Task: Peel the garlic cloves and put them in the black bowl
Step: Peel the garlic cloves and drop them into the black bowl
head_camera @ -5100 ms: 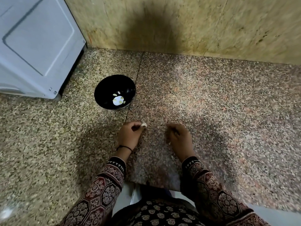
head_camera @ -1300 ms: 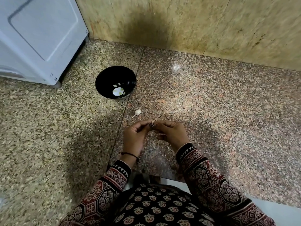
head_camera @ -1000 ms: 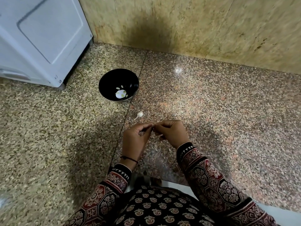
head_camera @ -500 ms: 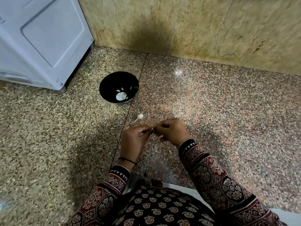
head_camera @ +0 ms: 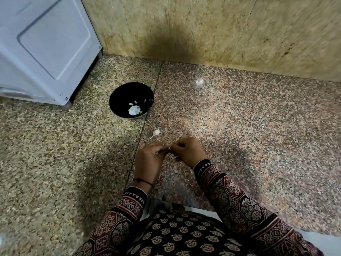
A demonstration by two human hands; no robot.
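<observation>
Speckled granite floor (head_camera: pixel 239 126) fills most of the view and meets a beige stone wall (head_camera: pixel 221 34) at the far side, with a white appliance (head_camera: pixel 46 43) standing at the upper left. A dark seam (head_camera: pixel 147 117) between two floor slabs runs from the wall toward the person. The black bowl (head_camera: pixel 120 97) sits upright on the floor just left of that seam, near the appliance's corner foot, and a few pale pieces (head_camera: pixel 134 110) lie at its bottom; they look like peeled garlic, though they are too small to be sure. Between the bowl and the hands, a loose clove (head_camera: pixel 156 132) with a thin pale tail lies on the floor just right of the seam, touching neither. Nearer the person, the left hand (head_camera: pixel 148 160) and the right hand (head_camera: pixel 189 151) are brought together above the floor, both with fingers curled and their fingertips meeting. Between them they pinch a pinched clove (head_camera: pixel 169 148), of which only a small pale sliver shows; the rest is hidden by the fingers, so how much skin it has cannot be told. A black thread (head_camera: pixel 143 181) circles the left wrist, and patterned dark red sleeves (head_camera: pixel 230 196) cover both forearms.
</observation>
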